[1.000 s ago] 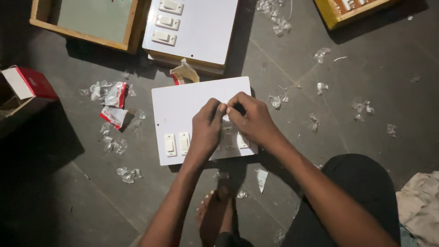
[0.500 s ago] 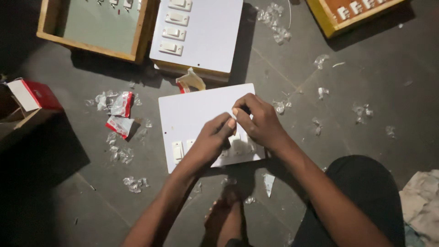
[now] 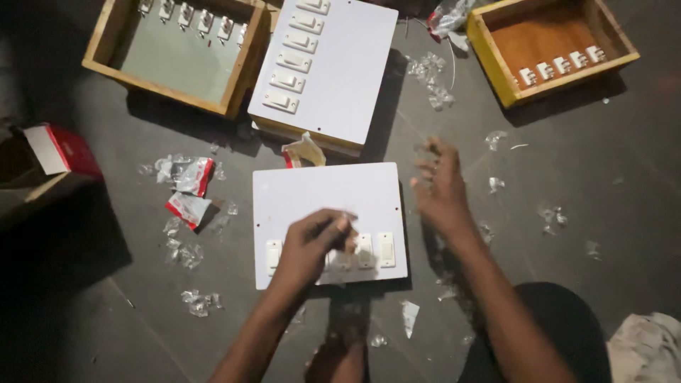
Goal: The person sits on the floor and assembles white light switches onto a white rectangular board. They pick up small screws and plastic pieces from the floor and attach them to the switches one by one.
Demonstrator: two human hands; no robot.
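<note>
Since the earlier frame, right hand (image 3: 440,190) has lifted off the white board (image 3: 323,202) and swung out past its right edge, fingers spread and blurred, holding nothing that can be made out. Left hand (image 3: 312,245) rests on the board's lower strip, fingers curled together over the row of white switches (image 3: 376,250); whether it pinches anything cannot be told. Board lies flat on the dark floor (image 3: 142,326), near its middle, below a second switch board (image 3: 340,64) and between torn clear wrappers (image 3: 188,191). Good practice, judged from this: press each switch squarely while the other hand steadies the board.
</note>
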